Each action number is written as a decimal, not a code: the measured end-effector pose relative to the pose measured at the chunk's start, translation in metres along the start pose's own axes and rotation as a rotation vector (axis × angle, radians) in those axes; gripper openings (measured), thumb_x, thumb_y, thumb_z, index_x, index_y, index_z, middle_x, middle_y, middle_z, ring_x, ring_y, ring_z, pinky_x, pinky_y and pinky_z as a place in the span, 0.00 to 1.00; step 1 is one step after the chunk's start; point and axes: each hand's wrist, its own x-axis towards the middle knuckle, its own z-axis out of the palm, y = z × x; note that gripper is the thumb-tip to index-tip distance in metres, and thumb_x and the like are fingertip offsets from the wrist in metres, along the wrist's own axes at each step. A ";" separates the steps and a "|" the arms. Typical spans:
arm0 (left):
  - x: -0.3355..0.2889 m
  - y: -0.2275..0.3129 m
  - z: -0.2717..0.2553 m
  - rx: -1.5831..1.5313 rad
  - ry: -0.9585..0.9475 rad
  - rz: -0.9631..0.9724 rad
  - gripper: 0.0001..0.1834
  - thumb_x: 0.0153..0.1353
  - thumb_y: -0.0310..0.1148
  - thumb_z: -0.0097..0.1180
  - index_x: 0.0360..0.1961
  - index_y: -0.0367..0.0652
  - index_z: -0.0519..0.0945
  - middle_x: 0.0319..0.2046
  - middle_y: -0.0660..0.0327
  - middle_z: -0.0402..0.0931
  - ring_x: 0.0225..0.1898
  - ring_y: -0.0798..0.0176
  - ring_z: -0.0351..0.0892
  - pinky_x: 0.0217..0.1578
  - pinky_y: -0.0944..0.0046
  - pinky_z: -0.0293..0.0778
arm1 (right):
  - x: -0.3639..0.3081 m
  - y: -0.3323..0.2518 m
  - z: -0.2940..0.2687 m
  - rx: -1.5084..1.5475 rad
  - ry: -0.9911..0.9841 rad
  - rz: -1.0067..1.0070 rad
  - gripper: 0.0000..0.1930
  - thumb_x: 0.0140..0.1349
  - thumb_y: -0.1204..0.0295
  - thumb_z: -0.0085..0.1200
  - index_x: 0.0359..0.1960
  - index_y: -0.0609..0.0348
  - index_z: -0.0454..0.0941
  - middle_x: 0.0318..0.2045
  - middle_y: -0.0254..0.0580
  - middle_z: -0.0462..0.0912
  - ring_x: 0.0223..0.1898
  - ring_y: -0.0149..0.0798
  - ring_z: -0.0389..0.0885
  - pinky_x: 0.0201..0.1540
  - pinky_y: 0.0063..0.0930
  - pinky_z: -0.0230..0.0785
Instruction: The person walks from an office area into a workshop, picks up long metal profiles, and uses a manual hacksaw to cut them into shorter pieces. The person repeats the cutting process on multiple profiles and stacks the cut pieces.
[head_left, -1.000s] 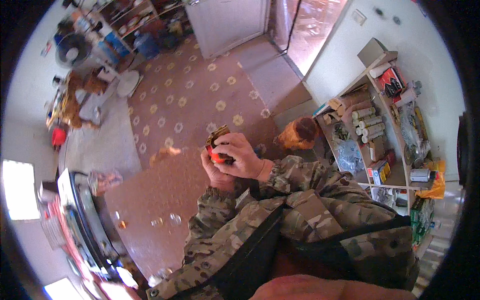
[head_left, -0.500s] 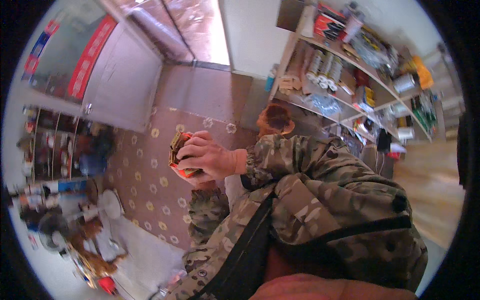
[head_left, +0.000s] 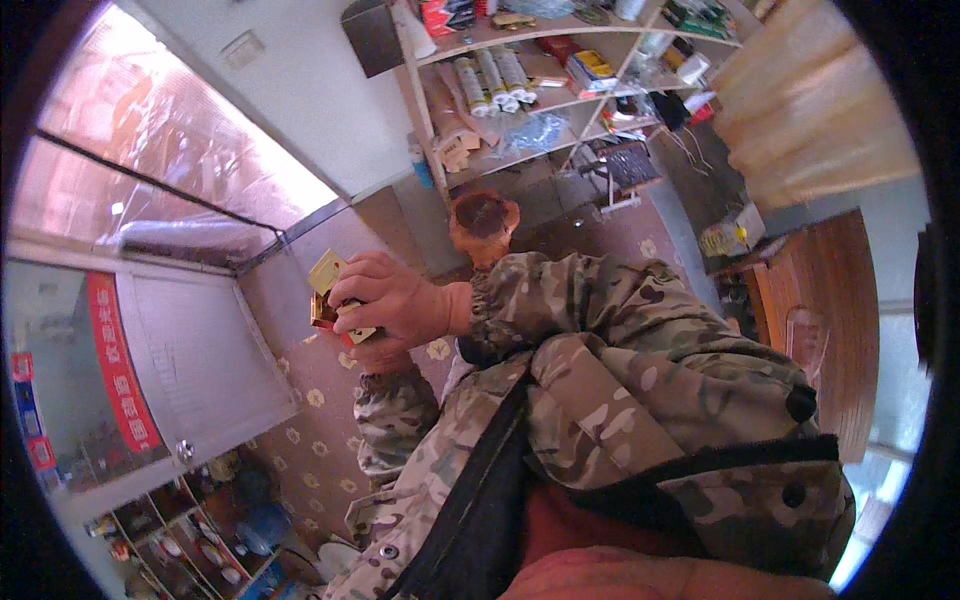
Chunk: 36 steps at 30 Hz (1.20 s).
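Observation:
A small gold and red box-like thing (head_left: 325,275) is held up in front of my chest; its exact kind is not clear. A pale yellow flap or panel stands up at its far end. My right hand (head_left: 395,298) reaches over it from the right, its fingers curled on the top and side. Beneath, my left hand (head_left: 380,355) grips it from below, mostly hidden behind the right hand and the thing. Camouflage sleeves cover both forearms.
Wooden shelves (head_left: 590,103) with tubes, boxes and plastic bags stand beyond my right arm. A brown stump-like object (head_left: 485,225) is on the floor before them. At left are a white door (head_left: 200,345) and a lower rack (head_left: 165,530) of goods. A wooden cabinet (head_left: 825,335) stands at right.
My view has swung to the right, bringing in the cabinet and curtain. The box-like thing is turned in my hands, and a pale yellow panel now shows upright at its end.

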 end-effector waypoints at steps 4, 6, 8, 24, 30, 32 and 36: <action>0.018 0.003 0.002 -0.001 -0.009 -0.088 0.35 0.59 0.57 0.46 0.59 0.42 0.67 0.55 0.56 0.68 0.59 0.56 0.65 0.60 0.54 0.62 | -0.001 0.005 0.003 -0.093 0.030 0.091 0.14 0.46 0.57 0.65 0.33 0.45 0.77 0.42 0.36 0.74 0.49 0.45 0.70 0.55 0.46 0.57; 0.025 0.004 0.003 -0.003 -0.010 -0.121 0.35 0.60 0.57 0.46 0.59 0.42 0.67 0.56 0.56 0.67 0.59 0.56 0.64 0.60 0.54 0.61 | -0.001 0.008 0.005 -0.118 0.046 0.126 0.14 0.46 0.56 0.65 0.32 0.44 0.78 0.42 0.36 0.74 0.49 0.45 0.70 0.55 0.45 0.56; 0.032 0.004 0.004 -0.007 -0.013 -0.149 0.35 0.60 0.57 0.46 0.60 0.42 0.66 0.56 0.57 0.67 0.59 0.56 0.64 0.60 0.54 0.61 | -0.001 0.012 0.004 -0.142 0.043 0.173 0.15 0.46 0.56 0.65 0.33 0.44 0.78 0.42 0.35 0.74 0.49 0.44 0.70 0.55 0.44 0.56; 0.059 0.007 0.013 -0.007 0.015 -0.209 0.37 0.60 0.59 0.45 0.61 0.43 0.65 0.57 0.57 0.65 0.61 0.56 0.62 0.62 0.54 0.59 | 0.004 0.034 -0.005 -0.187 0.079 0.247 0.17 0.42 0.58 0.67 0.34 0.44 0.77 0.44 0.34 0.74 0.51 0.45 0.70 0.56 0.43 0.56; 0.066 0.006 0.017 -0.012 0.006 -0.224 0.37 0.60 0.59 0.45 0.62 0.43 0.64 0.58 0.58 0.65 0.61 0.56 0.61 0.62 0.54 0.58 | 0.008 0.037 -0.008 -0.226 0.092 0.237 0.19 0.41 0.57 0.67 0.34 0.45 0.77 0.44 0.35 0.75 0.51 0.46 0.70 0.56 0.43 0.57; 0.071 0.007 0.018 -0.015 -0.007 -0.221 0.37 0.60 0.60 0.45 0.62 0.43 0.64 0.58 0.58 0.64 0.61 0.57 0.60 0.62 0.54 0.57 | 0.010 0.038 -0.009 -0.187 0.091 0.255 0.19 0.40 0.57 0.67 0.35 0.45 0.77 0.43 0.35 0.75 0.51 0.45 0.71 0.56 0.43 0.57; 0.086 0.006 0.022 -0.022 -0.058 -0.216 0.38 0.61 0.60 0.44 0.63 0.43 0.63 0.58 0.58 0.64 0.62 0.57 0.60 0.63 0.54 0.57 | 0.012 0.039 -0.009 -0.173 0.069 0.268 0.21 0.44 0.56 0.67 0.39 0.47 0.77 0.43 0.35 0.75 0.50 0.43 0.71 0.62 0.47 0.53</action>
